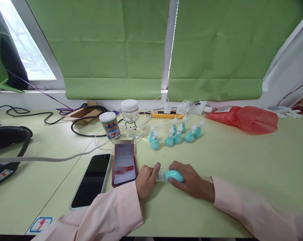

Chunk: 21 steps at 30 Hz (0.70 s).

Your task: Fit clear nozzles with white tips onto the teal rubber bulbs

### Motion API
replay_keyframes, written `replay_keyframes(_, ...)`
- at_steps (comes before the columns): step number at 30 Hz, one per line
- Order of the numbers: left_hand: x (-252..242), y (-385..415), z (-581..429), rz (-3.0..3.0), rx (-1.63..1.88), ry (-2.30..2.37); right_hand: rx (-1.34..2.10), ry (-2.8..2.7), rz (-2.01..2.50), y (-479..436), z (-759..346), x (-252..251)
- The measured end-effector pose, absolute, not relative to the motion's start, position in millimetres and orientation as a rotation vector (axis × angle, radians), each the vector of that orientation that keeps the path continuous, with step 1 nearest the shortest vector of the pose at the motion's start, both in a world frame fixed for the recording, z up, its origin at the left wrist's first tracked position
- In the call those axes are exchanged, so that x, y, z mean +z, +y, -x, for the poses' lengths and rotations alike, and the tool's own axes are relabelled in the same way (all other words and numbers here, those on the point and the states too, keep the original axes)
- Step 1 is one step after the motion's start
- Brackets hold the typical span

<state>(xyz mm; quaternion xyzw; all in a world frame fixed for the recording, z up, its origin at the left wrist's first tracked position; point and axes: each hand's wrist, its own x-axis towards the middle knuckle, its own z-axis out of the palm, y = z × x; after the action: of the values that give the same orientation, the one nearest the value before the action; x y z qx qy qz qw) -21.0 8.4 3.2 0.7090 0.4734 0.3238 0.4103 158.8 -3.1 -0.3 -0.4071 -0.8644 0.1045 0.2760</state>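
Hands: left hand (pixel 146 179) pinching white tip (pixel 161 176), right hand (pixel 191 182) clamped on teal bulb (pixel 175 174).
Bulb: on worktop (pixel 241 160), front centre, between both hands.
Risk: tip possibly slipping crooked if pushed off-axis; phone (pixel 123 167) just left, easily knocked.

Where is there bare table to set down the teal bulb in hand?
Widest bare table: right of the right hand, between the red bag and the right sleeve. A smaller strip lies between the bulb cluster and the held teal bulb. Left of the left hand and beyond is crowded: black phone, red-cased phone, jar, bottle, cables.
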Motion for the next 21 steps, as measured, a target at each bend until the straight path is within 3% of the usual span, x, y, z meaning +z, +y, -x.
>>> replay_keyframes(10,7.2,6.6,18.7,-1.569,0.875,1.086,1.252,-1.68,1.167,3.7,-155.7,2.3)
replay_keyframes(21,-1.4,4.3,19.1,-1.831,0.945,1.182,1.217,-1.402,1.217,24.8,-160.9,-5.6)
